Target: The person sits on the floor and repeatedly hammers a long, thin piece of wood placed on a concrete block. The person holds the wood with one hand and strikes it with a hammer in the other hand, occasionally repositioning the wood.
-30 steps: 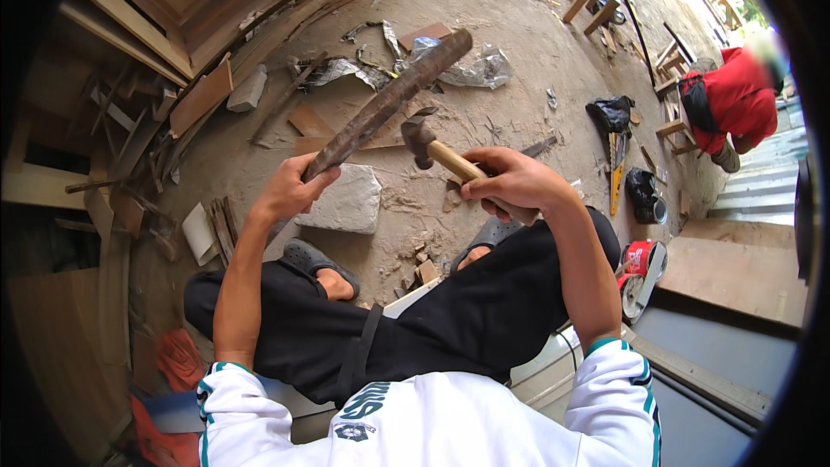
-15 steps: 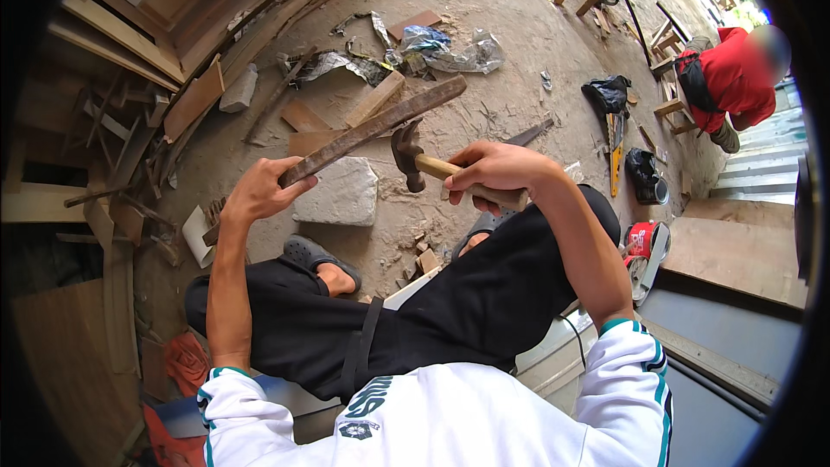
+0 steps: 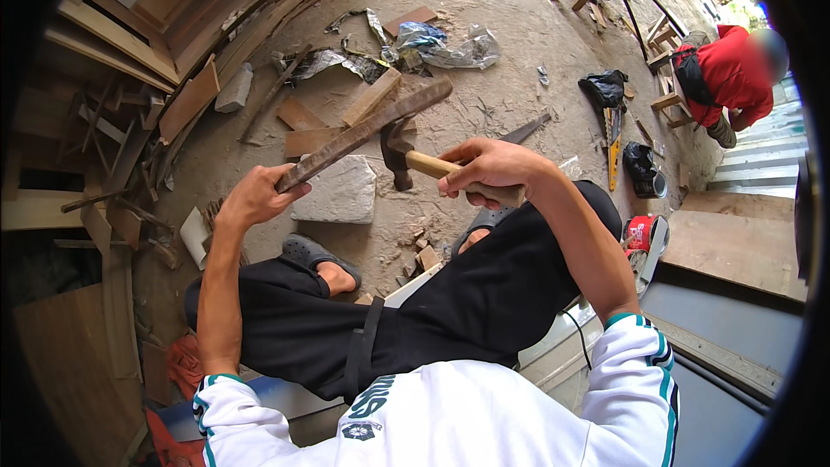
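Head view: the left hand [image 3: 259,195] is closed round the near end of a dark wooden stick [image 3: 367,132], thumb along the underside; the stick is held up in the air, slanting away and to the right, its far end unsupported; the right hand [image 3: 493,171] is wrapped round the rear part of the handle of a claw hammer [image 3: 424,163], whose head hangs just beside the stick (whether the two touch cannot be told); below and beyond the left hand, a pale block [image 3: 339,193] sits on the floor [image 3: 553,43], with a saw [image 3: 526,128] lying past the right hand and a shoe [image 3: 320,261] nearer the person.

The stick looks stiff and fairly light, likely rough and apt to shed splinters; gripped at one end it should feel tip-heavy, so a hold nearer its middle would steady it; the hammer should be weighty at the head and hard to break, its smooth wooden handle best taken low, with a firm wrap of the fingers.
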### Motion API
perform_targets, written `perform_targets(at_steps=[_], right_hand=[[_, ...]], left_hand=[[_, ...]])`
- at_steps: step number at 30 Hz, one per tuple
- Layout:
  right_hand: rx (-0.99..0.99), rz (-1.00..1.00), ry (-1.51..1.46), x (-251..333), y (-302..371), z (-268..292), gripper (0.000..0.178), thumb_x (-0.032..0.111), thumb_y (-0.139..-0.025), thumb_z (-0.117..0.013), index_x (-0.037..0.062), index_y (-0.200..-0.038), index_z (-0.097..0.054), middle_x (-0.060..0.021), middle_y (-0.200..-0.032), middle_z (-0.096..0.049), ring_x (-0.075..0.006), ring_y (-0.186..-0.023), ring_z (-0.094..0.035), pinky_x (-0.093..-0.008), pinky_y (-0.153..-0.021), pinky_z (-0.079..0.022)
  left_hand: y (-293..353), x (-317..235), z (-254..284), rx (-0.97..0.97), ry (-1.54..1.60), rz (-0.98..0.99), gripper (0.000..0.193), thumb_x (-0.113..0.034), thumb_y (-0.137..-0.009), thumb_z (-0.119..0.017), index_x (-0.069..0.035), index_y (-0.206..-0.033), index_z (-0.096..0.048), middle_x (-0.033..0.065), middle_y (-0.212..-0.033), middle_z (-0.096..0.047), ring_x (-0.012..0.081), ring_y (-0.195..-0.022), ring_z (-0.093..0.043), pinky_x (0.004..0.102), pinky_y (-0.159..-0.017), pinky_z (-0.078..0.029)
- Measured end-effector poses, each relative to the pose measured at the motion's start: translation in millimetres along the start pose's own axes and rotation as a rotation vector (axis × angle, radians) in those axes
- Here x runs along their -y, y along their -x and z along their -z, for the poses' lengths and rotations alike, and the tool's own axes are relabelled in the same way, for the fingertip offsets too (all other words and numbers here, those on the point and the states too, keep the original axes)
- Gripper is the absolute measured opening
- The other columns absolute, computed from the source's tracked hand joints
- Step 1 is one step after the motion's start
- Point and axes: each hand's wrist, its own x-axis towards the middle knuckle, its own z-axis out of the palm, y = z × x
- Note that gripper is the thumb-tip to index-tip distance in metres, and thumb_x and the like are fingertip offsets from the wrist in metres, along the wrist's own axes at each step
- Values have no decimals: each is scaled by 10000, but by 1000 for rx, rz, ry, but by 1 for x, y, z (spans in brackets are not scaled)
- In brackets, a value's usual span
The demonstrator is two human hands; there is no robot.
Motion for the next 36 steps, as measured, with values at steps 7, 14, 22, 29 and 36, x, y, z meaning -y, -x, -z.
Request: perform_targets(at_steps=[7, 14, 22, 29, 36], right_hand=[[-128, 167, 150, -2, 1, -2, 557, 135, -881, -704, -4, -1380, -498, -33, -702, -574, -105, -521, -550, -283, -420, -435], [-278, 492, 846, -65, -35, 20, 500, 189, -938, -641, 38, -1375, -450, -173, -855, -636, -333, -617, -620, -428, -582, -496], [-390, 168, 949, -54, -25, -3, 320, 191, -871, -691, 22, -1076, -513, -234, -866, -653, -437, -864, -633, -507, -714, -486], [-403, 206, 839, -73, -20, 1, 313, 76, -812, -649, 0, -1081, -509, -246, -869, -648, -460, -868, -622, -523, -739, -474], [-388, 189, 784, -83, -30, 13, 356, 94, -801, -660, 20, -1122, -526, -245, -895, -651, -442, -895, -637, -495, -760, -491]], left_hand=[[-4, 2, -32, -122, 210, 73, 653, -597, -921, -594, -10, -1203, -640, 163, -647, -578, 245, -588, -562, 382, -601, -456], [-1, -11, -55, -116, 206, 55, 667, -621, -927, -562, -8, -1172, -651, 201, -701, -635, 311, -657, -643, 394, -619, -472], [-7, 1, -94, 24, 284, 31, 368, -363, -902, -701, -9, -973, -627, 110, -657, -550, 219, -611, -506, 378, -602, -423], [-5, -8, -108, 120, 488, 10, 246, -217, -897, -690, -11, -900, -556, 32, -703, -466, 142, -685, -424, 327, -628, -393], [-14, -2, -136, 96, 634, -65, 154, -119, -846, -652, -19, -897, -547, 19, -726, -475, 125, -708, -441, 313, -653, -405]])
